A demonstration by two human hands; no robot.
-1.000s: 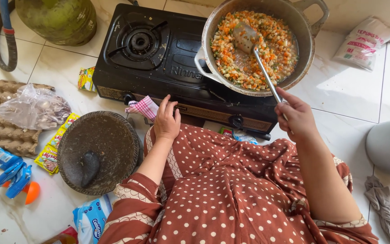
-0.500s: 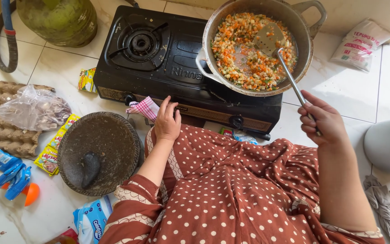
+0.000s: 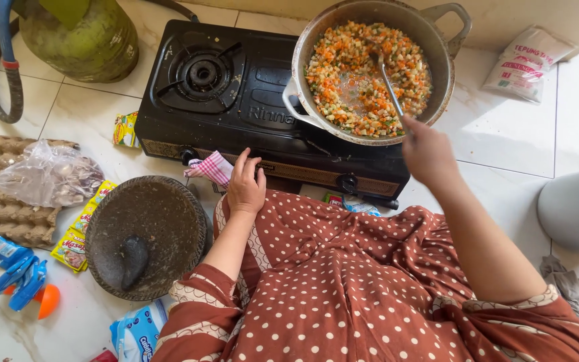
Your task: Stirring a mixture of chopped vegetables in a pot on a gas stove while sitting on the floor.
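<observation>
Compared with half a second before, the right hand (image 3: 429, 155) had moved in toward the stove and a little up the picture, drawing closer to the near rim of the pan (image 3: 437, 64); a second earlier it had held lower and further right. The metal spatula (image 3: 389, 84) had swung with it: its blade, which had stood out over the far right part of the food, now sat nearer the middle of the diced vegetable mix (image 3: 343, 60), partly sunk into it. The left hand (image 3: 245, 184) had stayed where it was, resting on the front edge of the black gas stove (image 3: 236, 100), close to the checked cloth (image 3: 212, 167).

The spatula's long axis ran from the right hand up and slightly left, handle end low at the pan's near rim, blade end pointing away from the person into the pan. The pan stood on the stove's right burner, with the left burner (image 3: 204, 72) bare. The fingers of the right hand were closed around the handle's end; those of the left lay together, flat and loosely bent, gripping nothing.

On the tiled floor, left of the person's knee, sat a stone mortar (image 3: 162, 228) with its pestle (image 3: 130, 258) lying inside
</observation>
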